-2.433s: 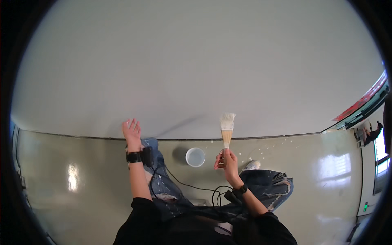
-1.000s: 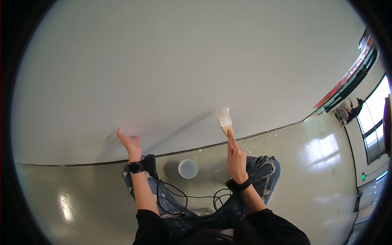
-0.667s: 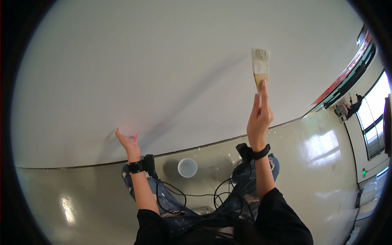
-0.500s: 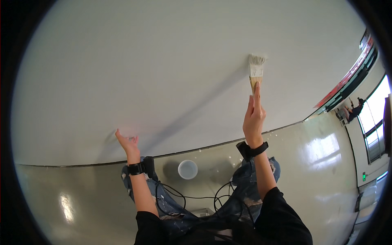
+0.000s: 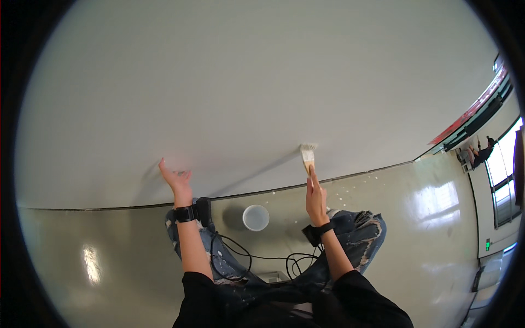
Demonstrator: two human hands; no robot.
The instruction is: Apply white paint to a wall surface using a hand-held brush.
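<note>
My right hand (image 5: 317, 201) grips the wooden handle of a flat paintbrush (image 5: 308, 157), one finger stretched along it. The brush points away from me, and its whitish bristles meet the pale wall (image 5: 229, 98) low down, a little above the wall's bottom edge. To the left, my left hand (image 5: 178, 181) is raised by the wall with its fingers spread and nothing in it. Whether its fingertips touch the wall I cannot tell. A white bucket (image 5: 256, 217) stands on the floor between my knees, close to the wall.
Black cables (image 5: 295, 262) loop across my lap between my legs. White spots dot the shiny floor (image 5: 394, 229) near the wall's foot. Far to the right, another person (image 5: 482, 153) sits near a window (image 5: 503, 175). A red and dark strip (image 5: 470, 117) runs along the wall's right end.
My right hand has brought the paintbrush down the wall and to the left, nearer the floor. My left hand stays raised by the wall, with its fingers still spread.
</note>
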